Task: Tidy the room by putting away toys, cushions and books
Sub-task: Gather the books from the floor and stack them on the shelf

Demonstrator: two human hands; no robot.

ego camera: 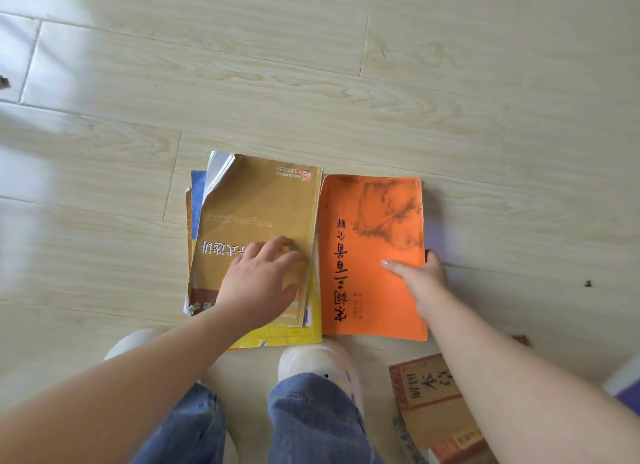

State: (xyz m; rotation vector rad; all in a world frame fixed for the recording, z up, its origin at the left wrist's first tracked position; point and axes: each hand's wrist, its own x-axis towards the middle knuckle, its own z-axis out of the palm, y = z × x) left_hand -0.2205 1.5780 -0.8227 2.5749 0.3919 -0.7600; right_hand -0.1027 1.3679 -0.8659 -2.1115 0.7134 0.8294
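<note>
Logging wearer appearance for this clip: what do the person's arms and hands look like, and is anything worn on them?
Both forearms are bare, with no sleeves in view. The left hand and right hand wear no gloves, and no rings, watch or bracelets are visible. The right thumbnail is fairly long, with no obvious coloured polish.

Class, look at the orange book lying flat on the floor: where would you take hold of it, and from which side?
Take the orange book by its free right long edge, coming from the right. It lies flat with its left edge against the book stack, so only there can fingers slip under, thumb on the cover, as the right hand does.
</note>
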